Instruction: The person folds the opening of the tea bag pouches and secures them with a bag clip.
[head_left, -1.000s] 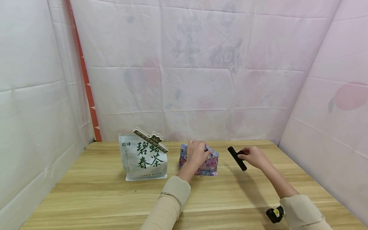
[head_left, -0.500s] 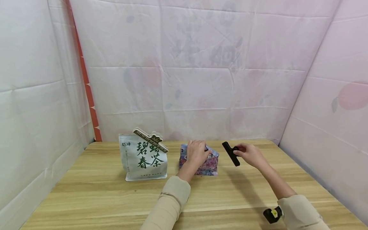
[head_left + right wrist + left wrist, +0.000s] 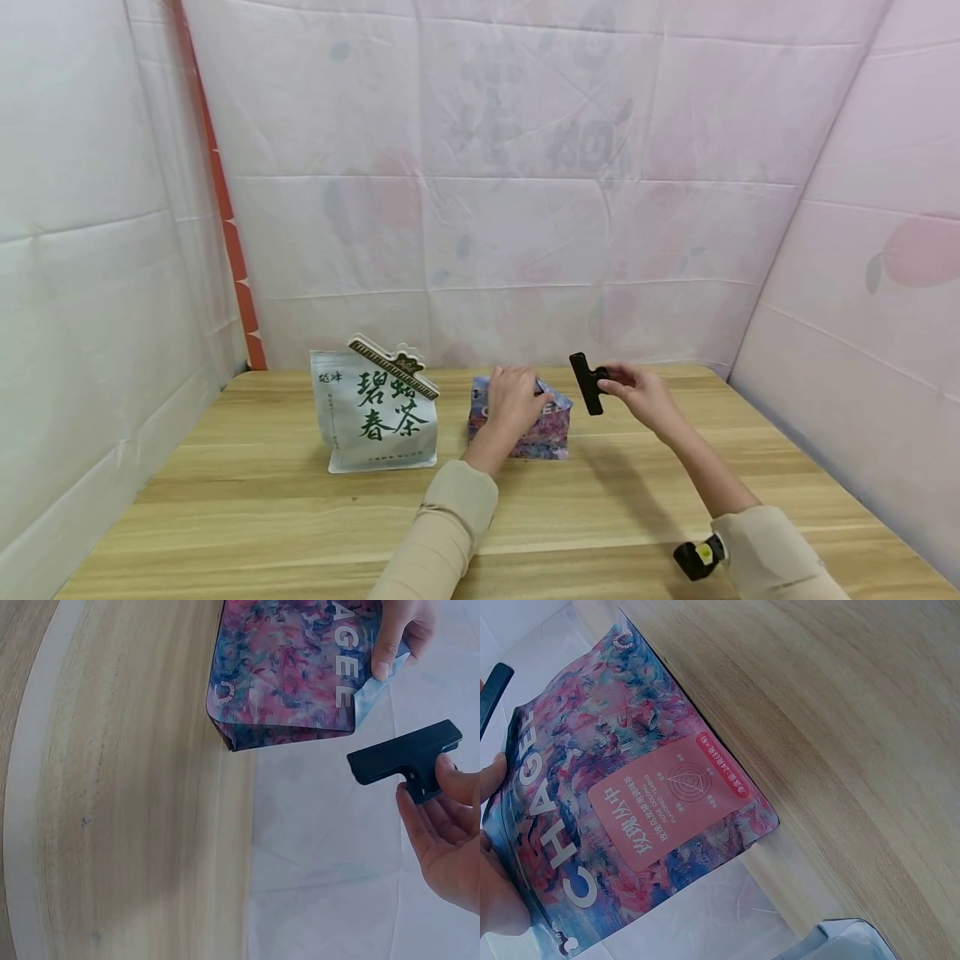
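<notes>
A pink and blue patterned tea bag point(image 3: 630, 772) stands on the table, its top edge folded over. My left hand point(image 3: 514, 403) grips that folded top, the thumb pressing on the front as the right wrist view shows. Off to the bag's right, my right hand point(image 3: 647, 402) pinches a black bag clip point(image 3: 405, 756) by its handle, between thumb and fingers. The clip's long bar points toward the bag, with a small gap between them, and is raised above the wooden table. Its shadow falls on the wood below.
To the left stands a pale tea bag point(image 3: 378, 425) with green characters, a patterned clip point(image 3: 393, 365) fastened slantwise over its top corner. The wooden table point(image 3: 300, 533) ends at white cloth walls point(image 3: 510, 250) behind and on both sides. A black wrist camera point(image 3: 697, 560) sits at my right sleeve.
My right hand has carried the black clip left and upward, closer to the patterned bag, and the clip has turned more upright. My left hand and both bags have stayed put.
</notes>
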{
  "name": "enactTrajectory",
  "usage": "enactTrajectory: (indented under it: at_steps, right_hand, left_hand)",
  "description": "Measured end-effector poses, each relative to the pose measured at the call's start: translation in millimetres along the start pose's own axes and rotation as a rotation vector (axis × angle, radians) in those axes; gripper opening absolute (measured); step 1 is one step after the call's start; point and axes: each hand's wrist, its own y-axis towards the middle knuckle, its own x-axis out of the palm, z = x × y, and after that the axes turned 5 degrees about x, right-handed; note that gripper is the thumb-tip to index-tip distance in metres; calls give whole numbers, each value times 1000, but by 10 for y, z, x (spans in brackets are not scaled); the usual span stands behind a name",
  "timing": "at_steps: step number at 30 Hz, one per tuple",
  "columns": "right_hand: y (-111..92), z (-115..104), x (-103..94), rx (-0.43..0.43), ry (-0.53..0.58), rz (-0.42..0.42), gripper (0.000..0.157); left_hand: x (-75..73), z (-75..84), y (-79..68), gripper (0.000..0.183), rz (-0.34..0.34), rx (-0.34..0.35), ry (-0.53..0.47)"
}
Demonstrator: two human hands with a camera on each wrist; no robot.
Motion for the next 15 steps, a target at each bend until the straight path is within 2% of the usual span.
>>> enactTrajectory:
  at_steps: [3, 6, 12, 15]
  right_hand:
    - [7, -1, 27, 20, 94, -4, 37]
    - [12, -2, 56, 38, 142, 18, 40]
    - [29, -2, 124, 33, 171, 84, 42]
    - [49, 2, 159, 5, 180, 121, 42]
  left_hand:
    - [5, -5, 3, 29, 4, -1, -2]
    - [9, -7, 3, 29, 9, 2, -6]
    - [5, -5, -3, 29, 19, 13, -3]
    - [2, -5, -2, 29, 23, 14, -1]
